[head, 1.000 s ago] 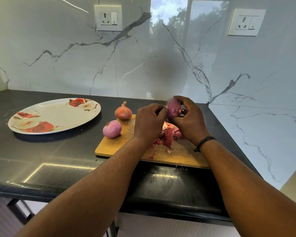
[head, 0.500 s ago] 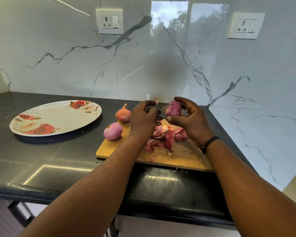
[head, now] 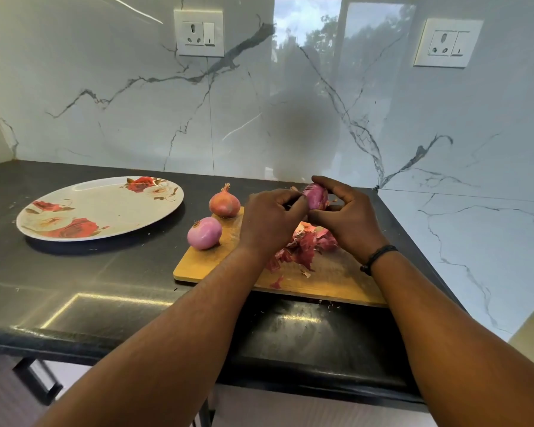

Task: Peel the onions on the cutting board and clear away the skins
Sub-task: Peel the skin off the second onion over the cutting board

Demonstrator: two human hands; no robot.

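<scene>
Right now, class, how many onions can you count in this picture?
3. One onion is held in both hands above the cutting board; a peeled one sits at the board's left end; an unpeeled one sits behind it. The hands could hide more.

A glossy white marble wall (head: 105, 112) with grey veins carries two sockets (head: 199, 33) and mirrors trees and sky above the black bench (head: 74, 282).

wooden cutting board (head: 216, 266) looks matt, black stone desk (head: 74, 272) is polished, marble wall (head: 105, 118) super glossy, papery onion skins (head: 302, 251)
</scene>
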